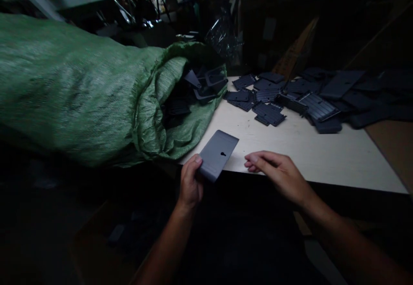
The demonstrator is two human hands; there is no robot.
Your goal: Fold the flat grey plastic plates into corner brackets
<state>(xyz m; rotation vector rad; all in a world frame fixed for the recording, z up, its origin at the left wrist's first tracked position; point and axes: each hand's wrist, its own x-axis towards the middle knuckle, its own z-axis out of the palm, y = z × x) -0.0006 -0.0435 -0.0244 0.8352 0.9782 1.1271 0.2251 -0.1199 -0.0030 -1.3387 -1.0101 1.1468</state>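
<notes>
the left hand (191,181) pinches a grey plastic plate (217,156) at its lower edge, thumb on top and fingers curled beneath. the plate has a keyhole slot and is tilted, lying out over the near edge of the surface (322,164). the right hand (277,173) is open and relaxed, with its fingers (253,162) loosely extended just beside the plate, not touching it and holding nothing.

farther out, a loose pile of dark slotted plates (267,100) covers the far side of the surface and runs off toward its right end. a green woven sack (97,95) lies on its side at the left end, with more dark plastic parts (206,85) in its mouth. so far, many parts lie out and many remain bagged.

a wide strip of pale surface runs along the near edge, between the hands and the pile.
</notes>
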